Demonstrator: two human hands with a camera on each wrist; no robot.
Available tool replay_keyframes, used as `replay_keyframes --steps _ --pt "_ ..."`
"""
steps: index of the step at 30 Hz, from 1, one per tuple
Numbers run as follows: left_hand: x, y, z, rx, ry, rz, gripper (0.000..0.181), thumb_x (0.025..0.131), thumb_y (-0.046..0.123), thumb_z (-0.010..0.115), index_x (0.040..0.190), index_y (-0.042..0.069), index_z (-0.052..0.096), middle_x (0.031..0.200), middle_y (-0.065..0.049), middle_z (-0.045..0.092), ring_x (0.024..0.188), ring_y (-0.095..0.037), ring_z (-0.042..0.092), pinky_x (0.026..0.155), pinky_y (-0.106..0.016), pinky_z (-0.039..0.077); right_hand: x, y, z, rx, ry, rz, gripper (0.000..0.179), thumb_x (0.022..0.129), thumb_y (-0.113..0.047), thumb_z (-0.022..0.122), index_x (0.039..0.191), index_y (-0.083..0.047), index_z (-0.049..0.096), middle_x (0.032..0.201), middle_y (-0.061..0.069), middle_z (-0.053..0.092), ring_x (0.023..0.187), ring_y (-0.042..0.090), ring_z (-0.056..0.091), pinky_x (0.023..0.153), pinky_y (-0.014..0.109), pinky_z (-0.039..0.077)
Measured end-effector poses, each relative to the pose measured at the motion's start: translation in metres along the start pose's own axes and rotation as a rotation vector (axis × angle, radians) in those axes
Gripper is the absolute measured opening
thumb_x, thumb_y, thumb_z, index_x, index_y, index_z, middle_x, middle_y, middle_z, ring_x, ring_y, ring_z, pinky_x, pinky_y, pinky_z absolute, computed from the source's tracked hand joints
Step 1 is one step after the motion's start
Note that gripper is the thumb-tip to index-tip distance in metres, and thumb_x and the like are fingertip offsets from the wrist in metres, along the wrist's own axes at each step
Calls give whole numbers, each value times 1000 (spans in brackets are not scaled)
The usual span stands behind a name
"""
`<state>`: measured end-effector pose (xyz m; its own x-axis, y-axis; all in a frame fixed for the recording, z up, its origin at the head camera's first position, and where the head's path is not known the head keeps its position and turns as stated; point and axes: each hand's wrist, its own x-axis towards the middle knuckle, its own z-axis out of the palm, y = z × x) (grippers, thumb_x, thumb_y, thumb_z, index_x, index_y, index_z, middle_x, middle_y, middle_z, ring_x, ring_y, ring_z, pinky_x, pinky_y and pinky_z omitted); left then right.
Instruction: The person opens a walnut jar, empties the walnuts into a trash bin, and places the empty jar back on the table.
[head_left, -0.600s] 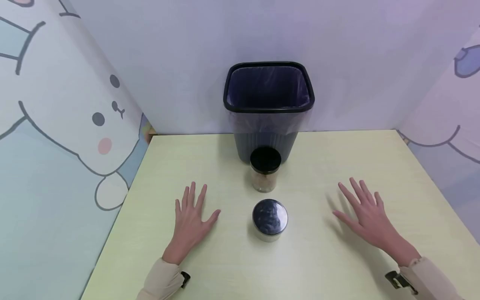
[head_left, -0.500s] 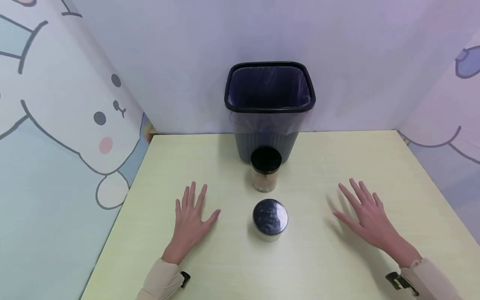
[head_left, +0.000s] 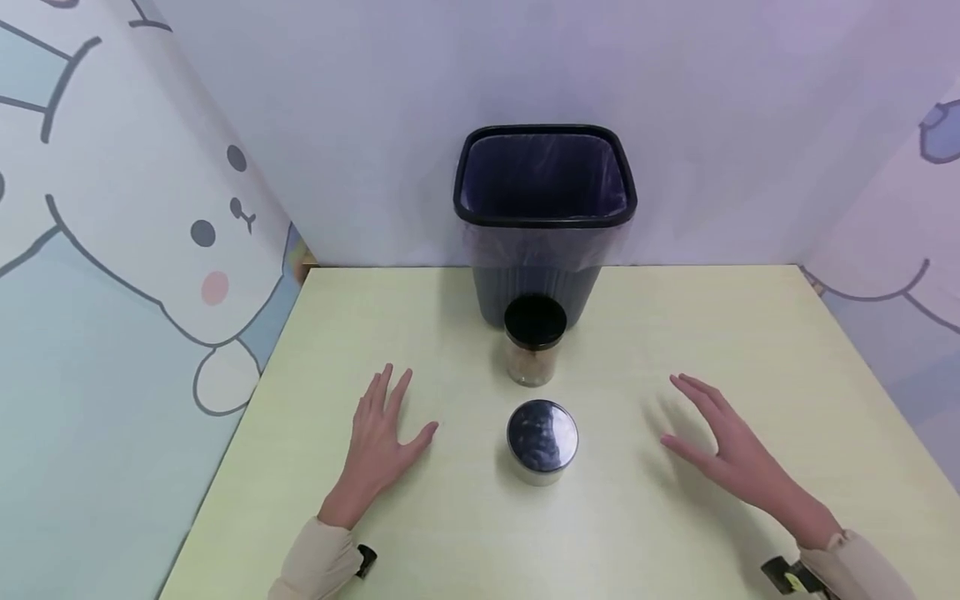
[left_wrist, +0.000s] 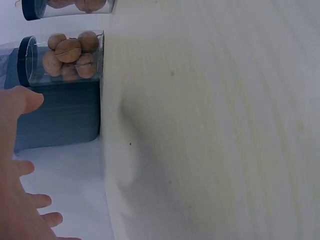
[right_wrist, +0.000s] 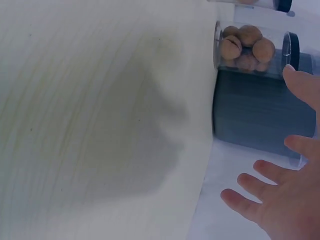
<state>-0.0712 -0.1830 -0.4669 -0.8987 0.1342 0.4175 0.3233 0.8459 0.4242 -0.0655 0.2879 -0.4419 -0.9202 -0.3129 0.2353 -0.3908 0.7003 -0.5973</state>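
Note:
Two lidded jars stand upright on the table in the head view. The nearer one (head_left: 542, 437) has a shiny lid. Behind it is a clear jar (head_left: 534, 360) with a black lid. Walnuts (left_wrist: 68, 51) show through its wall in the left wrist view. My left hand (head_left: 373, 447) hovers left of the jars, fingers extended and thumb spread toward them. On the other side, farther out, my right hand (head_left: 738, 462) hangs above its shadow, palm turned inward and fingers reaching forward. Neither hand holds or touches anything.
A dark bin (head_left: 546, 218) lined with a clear bag stands behind the jars, at the table's (head_left: 480, 550) back edge. A pale wall (head_left: 360, 125) rises behind it. Side panels (head_left: 135, 333) with cartoon drawings flank the table.
My right hand has rolled so its palm faces inward, its fingers closer together. My left hand has turned slightly the same way. The head view has shifted a little; the jars and bin stay put.

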Motion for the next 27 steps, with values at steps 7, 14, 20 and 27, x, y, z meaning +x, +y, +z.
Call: replay_keyframes --steps 7,14,20,27 --pt "1 2 -1 -156 -47 -29 82 78 33 75 147 21 33 151 -11 26 136 -30 26 96 -58 34 2 -9 1 22 24 -63 85 74 -12 81 146 -17 35 141 4 41 127 -1 33 93 7 26" --pt "0 9 -4 -334 -109 -76 79 80 30 75 146 28 32 153 2 24 137 -20 24 98 -53 36 3 -17 6 79 -9 -46 83 74 -13 82 144 -18 38 139 -1 44 123 1 38 91 11 35" --pt "2 13 -3 -406 -122 -70 76 80 28 75 145 21 36 152 3 27 138 -20 24 102 -54 30 6 -24 8 118 -12 -95 82 72 -9 82 142 -13 40 137 1 47 123 8 43 90 13 38" --pt "3 15 -2 -446 -141 -77 76 81 28 75 145 25 34 150 3 29 137 -20 26 103 -53 29 7 -30 12 144 -39 -72 80 73 -10 82 141 -17 40 136 -3 48 123 10 44 91 15 39"
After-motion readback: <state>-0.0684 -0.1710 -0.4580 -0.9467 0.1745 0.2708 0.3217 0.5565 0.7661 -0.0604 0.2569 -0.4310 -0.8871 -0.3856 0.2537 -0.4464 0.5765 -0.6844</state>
